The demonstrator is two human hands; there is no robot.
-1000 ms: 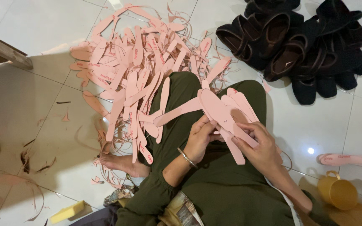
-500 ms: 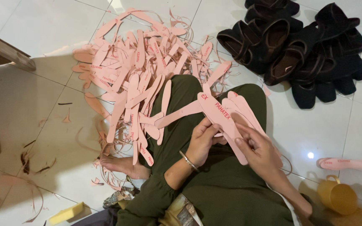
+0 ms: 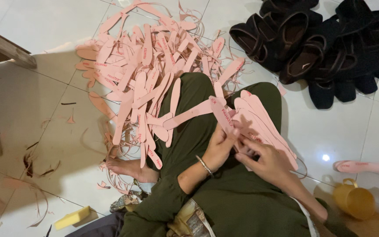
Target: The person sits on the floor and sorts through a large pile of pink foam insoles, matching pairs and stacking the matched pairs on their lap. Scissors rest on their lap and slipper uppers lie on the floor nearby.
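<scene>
Pink insoles point(image 3: 259, 120) are stacked on the lap, partly hidden beneath both hands. One pink insole point(image 3: 221, 113) is pinched by the left hand point(image 3: 219, 147); the stack's near end is covered by the right hand point(image 3: 266, 163), fingers curled. White floor tiles point(image 3: 36, 26) are strewn with a pink insole heap point(image 3: 148, 66) and black sandals point(image 3: 316, 44).

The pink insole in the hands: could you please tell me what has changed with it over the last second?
Both hands, left and right, kept hold of the insole and the stack on the lap. Its long strip swung from pointing up-right to pointing left. The insole pile, black sandals and yellow mug stayed put.
</scene>
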